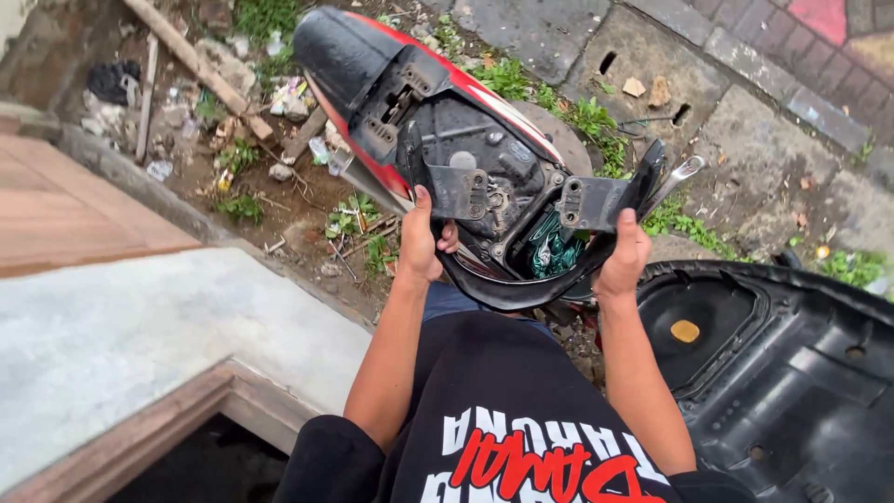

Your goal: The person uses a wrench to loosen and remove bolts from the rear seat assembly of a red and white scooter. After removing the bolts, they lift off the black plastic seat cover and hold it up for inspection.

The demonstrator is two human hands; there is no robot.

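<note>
I look down over my black printed shirt at the rear of a motorbike. Its red and black tail fairing [372,65] points away from me, with the bare black frame and brackets [484,182] exposed. My left hand [421,244] grips the left side of the black rear trim [521,293]. My right hand [622,263] grips the same curved trim on the right, under a grey bracket plate [589,200]. Something green [555,250] shows inside the frame between my hands.
An upturned black seat or body panel [792,363] with a yellow spot lies at the right. A concrete slab [121,335] and wooden boards [65,210] are at the left. Dirt with litter, weeds and sticks lies beyond, and paving stones [670,84] with drain slots at the top right.
</note>
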